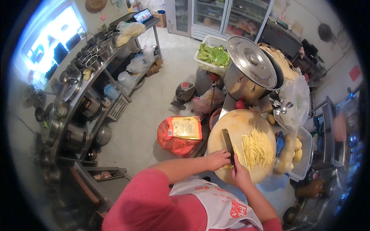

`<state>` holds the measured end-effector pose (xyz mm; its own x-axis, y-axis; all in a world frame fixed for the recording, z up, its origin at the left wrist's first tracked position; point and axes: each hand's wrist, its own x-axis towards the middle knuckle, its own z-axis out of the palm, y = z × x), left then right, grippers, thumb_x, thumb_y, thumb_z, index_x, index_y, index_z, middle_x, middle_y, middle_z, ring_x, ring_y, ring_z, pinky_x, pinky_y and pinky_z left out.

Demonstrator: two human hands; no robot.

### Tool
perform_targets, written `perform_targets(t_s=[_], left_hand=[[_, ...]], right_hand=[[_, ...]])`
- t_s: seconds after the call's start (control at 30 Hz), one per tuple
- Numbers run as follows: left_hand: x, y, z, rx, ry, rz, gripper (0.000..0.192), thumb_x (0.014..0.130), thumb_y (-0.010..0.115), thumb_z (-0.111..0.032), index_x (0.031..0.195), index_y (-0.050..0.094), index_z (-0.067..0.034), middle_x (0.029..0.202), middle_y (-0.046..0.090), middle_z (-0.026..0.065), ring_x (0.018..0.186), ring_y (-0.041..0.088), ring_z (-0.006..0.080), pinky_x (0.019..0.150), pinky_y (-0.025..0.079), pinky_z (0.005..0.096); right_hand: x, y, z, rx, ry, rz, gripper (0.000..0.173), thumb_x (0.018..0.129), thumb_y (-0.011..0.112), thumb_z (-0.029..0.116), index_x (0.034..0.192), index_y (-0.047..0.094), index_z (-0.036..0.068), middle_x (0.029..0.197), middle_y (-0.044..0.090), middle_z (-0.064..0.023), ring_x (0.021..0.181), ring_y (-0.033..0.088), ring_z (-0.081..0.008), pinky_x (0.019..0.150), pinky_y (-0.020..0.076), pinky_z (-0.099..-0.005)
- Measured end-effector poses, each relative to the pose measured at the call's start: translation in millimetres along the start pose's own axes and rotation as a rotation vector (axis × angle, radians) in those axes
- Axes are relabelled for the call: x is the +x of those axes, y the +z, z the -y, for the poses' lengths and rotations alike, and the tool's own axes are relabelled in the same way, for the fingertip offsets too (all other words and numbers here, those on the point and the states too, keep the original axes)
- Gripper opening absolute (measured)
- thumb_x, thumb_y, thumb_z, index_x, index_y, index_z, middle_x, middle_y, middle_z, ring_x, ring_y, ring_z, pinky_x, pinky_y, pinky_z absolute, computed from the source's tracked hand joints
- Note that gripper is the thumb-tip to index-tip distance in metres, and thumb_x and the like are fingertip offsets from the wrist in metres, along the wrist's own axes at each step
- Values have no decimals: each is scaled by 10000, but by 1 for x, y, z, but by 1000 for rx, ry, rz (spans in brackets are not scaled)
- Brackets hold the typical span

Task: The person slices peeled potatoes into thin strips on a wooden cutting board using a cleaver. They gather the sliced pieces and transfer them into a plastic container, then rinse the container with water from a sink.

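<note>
A kitchen knife (227, 140) with a dark blade stands over the round chopping board (224, 119). My right hand (240, 172) grips its handle at the near side of the board. Bent fingers of my left hand (218, 159) rest close against the blade's left side. Under them lies a pale yellow piece of potato (227, 166), mostly covered by the hand. Thin freshly cut shreds (237, 153) lie along the right of the blade. Farther right, a large heap of potato shreds (258, 148) spreads over the board.
Whole peeled potatoes (297, 153) sit in a clear plastic tub (307, 161) at right. Beyond the board stands a big steel pot (242, 86) with a tilted lid (251, 62), beside a basket of leafy greens (214, 56). A red bag (173, 145) is left of the board.
</note>
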<state>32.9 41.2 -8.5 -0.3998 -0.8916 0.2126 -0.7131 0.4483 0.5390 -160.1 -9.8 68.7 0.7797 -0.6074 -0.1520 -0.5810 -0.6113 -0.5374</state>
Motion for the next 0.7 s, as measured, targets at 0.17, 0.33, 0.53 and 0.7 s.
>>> perform_targets(t_s=[0.17, 0.33, 0.53, 0.7], left_hand=[[0, -2, 0, -53, 16, -49, 277, 752, 647, -134, 1022, 632, -72, 1091, 549, 126, 1038, 503, 334, 915, 443, 411], [-2, 0, 0, -55, 14, -89, 279, 753, 642, -128, 1026, 632, -73, 1085, 553, 123, 1045, 504, 334, 913, 444, 415], [-1, -4, -2, -27, -16, -17, 279, 770, 628, -137, 1042, 629, -77, 1101, 551, 112, 1055, 496, 316, 915, 446, 395], [-3, -5, -1, -56, -11, -31, 294, 771, 626, -122, 1060, 622, -62, 1130, 556, 134, 1065, 502, 339, 922, 445, 409]], right_hand=[[-26, -38, 1, 23, 52, 92, 698, 837, 547, 74, 1487, 295, 99, 774, 618, -265, 697, 614, -421, 655, 492, -484], [-32, -35, 2, 50, 40, 108, 697, 838, 547, 75, 1487, 295, 107, 766, 617, -267, 698, 614, -428, 661, 490, -487], [4, -10, 3, 82, 97, 44, 684, 846, 552, 82, 1484, 308, 117, 750, 612, -273, 687, 615, -434, 658, 490, -491], [-26, -48, 8, 88, 105, 110, 679, 846, 558, 78, 1480, 321, 124, 727, 605, -276, 670, 614, -435, 651, 493, -489]])
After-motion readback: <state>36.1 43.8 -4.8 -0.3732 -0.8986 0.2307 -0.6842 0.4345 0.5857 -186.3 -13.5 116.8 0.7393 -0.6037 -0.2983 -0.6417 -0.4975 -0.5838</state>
